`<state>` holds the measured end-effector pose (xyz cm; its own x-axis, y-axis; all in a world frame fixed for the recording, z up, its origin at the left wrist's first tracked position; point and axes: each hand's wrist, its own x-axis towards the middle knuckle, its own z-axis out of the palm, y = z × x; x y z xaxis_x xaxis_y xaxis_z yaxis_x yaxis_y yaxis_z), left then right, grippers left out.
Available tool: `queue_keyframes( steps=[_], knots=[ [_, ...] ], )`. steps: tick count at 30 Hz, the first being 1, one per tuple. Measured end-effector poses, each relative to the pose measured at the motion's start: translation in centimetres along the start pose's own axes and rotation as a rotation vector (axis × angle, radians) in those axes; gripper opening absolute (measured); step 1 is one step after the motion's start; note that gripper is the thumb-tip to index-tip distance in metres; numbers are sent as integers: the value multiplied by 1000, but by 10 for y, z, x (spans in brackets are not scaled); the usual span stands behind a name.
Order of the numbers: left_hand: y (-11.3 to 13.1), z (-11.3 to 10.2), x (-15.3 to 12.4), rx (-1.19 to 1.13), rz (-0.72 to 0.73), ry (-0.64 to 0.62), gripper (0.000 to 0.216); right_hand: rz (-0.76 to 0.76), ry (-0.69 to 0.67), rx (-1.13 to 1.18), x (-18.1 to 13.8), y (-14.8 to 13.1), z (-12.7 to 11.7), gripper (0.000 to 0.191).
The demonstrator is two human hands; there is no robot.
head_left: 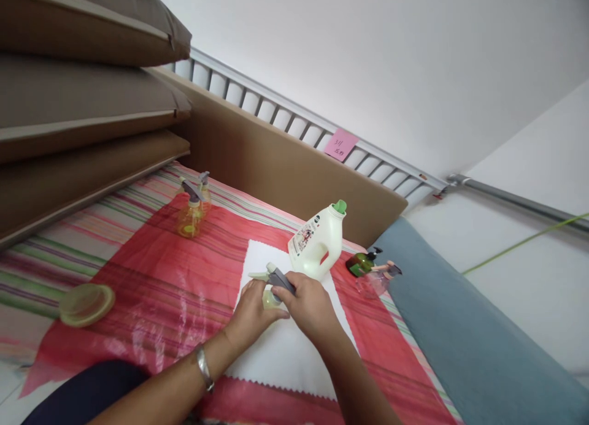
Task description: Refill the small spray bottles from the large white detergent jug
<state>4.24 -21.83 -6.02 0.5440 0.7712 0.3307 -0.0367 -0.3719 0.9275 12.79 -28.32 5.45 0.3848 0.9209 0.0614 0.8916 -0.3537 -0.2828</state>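
red sheet [151, 290] on striped bedding [92, 229]

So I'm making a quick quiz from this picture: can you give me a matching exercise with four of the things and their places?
Things:
1. white jug
2. amber spray bottles
3. yellow-green lid
4. small pale bottle

Places:
A. far left, on the striped cloth
B. between left hand and right hand
C. back left of the red sheet
D. just behind the hands

Pairs: 1-D, 2-C, 3-A, 4-B
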Motion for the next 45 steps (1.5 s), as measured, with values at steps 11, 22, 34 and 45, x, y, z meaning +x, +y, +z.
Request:
queue_keyframes(
  steps=[11,22,34,45],
  knots=[
    [12,-15,1,-116,93,-216,20,16,-12,17,-1,5,-1,19],
    [10,-7,-2,-110,68,-177,26,6,-31,-7,-2,2,-4,17],
    [11,-8,-4,-126,47,-188,19,15,-24,-27,-4,-2,-3,18],
    [11,-10,-1,-131,35,-162,17,10,-20,-59,-4,-5,-2,19]
  ],
)
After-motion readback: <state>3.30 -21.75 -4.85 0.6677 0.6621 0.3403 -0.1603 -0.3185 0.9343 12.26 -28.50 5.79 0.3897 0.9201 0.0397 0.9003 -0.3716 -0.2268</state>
